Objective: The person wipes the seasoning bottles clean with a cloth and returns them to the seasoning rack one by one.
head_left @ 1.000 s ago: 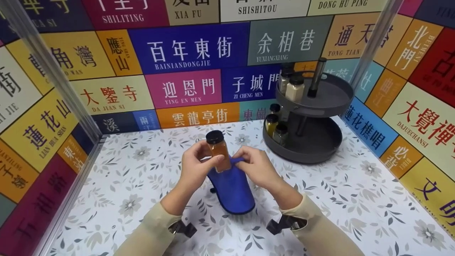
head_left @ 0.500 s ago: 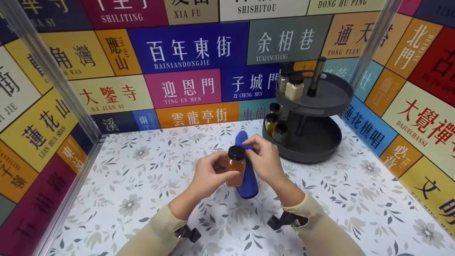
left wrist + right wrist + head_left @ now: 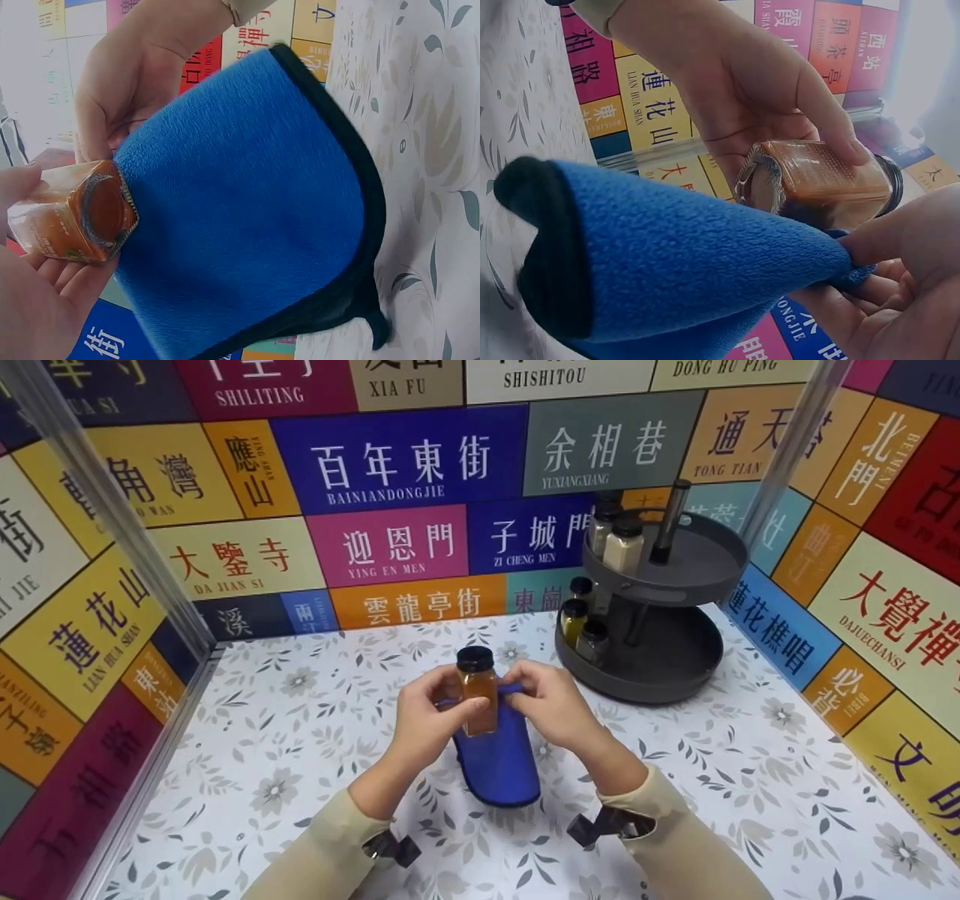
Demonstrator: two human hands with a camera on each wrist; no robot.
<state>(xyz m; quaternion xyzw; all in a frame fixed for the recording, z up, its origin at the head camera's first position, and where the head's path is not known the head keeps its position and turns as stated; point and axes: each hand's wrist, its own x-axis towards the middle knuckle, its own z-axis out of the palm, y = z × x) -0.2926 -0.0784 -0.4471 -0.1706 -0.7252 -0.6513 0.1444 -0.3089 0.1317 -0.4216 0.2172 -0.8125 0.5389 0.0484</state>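
Note:
My left hand (image 3: 427,716) grips a small square glass spice jar (image 3: 478,694) with a black lid and orange-brown contents, held upright above the table. In the left wrist view the base of the jar (image 3: 105,210) shows. Beside it my right hand (image 3: 551,701) pinches a blue cloth (image 3: 499,765) with dark edging, which hangs down below the fingers. The right wrist view has the cloth (image 3: 690,259) bunched between thumb and fingers, close to the jar (image 3: 825,180). Whether the cloth touches the glass there I cannot tell.
A dark two-tier round rack (image 3: 641,675) stands at the back right, with several black-lidded jars on its left side, including a pale-filled jar (image 3: 622,547) on top. The table (image 3: 285,832) has a flowered cover. Printed panels wall it in.
The jar and cloth first shifted to the right, with the cloth swinging up, then came back leftward. The cloth hangs down again. Both hands have kept their hold.

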